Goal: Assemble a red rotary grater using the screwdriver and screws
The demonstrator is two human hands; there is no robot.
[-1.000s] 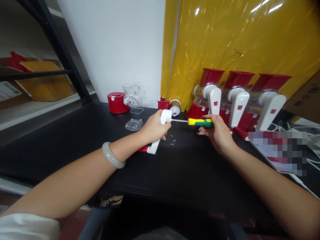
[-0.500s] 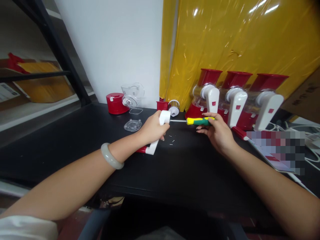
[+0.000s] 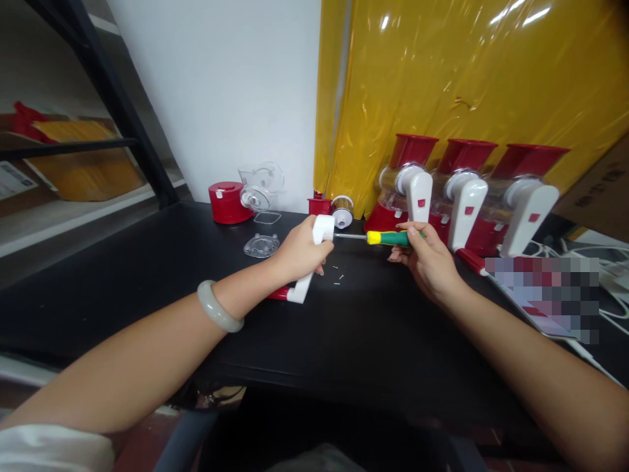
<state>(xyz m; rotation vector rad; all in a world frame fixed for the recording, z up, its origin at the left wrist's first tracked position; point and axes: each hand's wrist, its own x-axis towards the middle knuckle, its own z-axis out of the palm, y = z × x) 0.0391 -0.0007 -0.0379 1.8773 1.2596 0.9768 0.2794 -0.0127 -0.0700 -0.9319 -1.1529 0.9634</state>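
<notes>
My left hand (image 3: 303, 246) is closed around a white crank handle (image 3: 324, 228), whose red grip (image 3: 279, 294) points left near the tabletop. In my right hand (image 3: 428, 257) is a screwdriver (image 3: 388, 238) with a green and yellow handle, held level between thumb and fingers. Its metal shaft runs left, and the tip meets the right face of the crank's upper end; the exact contact spot is hidden. Several small screws (image 3: 338, 276) lie on the black table below the shaft.
Three red and white hand-crank graters (image 3: 417, 190) stand at the back right. Behind my left hand are a red base (image 3: 230, 202), a clear housing (image 3: 260, 187), a clear plate (image 3: 261, 246) and a grater drum (image 3: 343, 211). A tablet (image 3: 535, 301) and white cables lie at right.
The screwdriver handle has turned a little in my right fingers, showing more green and less yellow. My left hand and the crank handle stay almost in place.
</notes>
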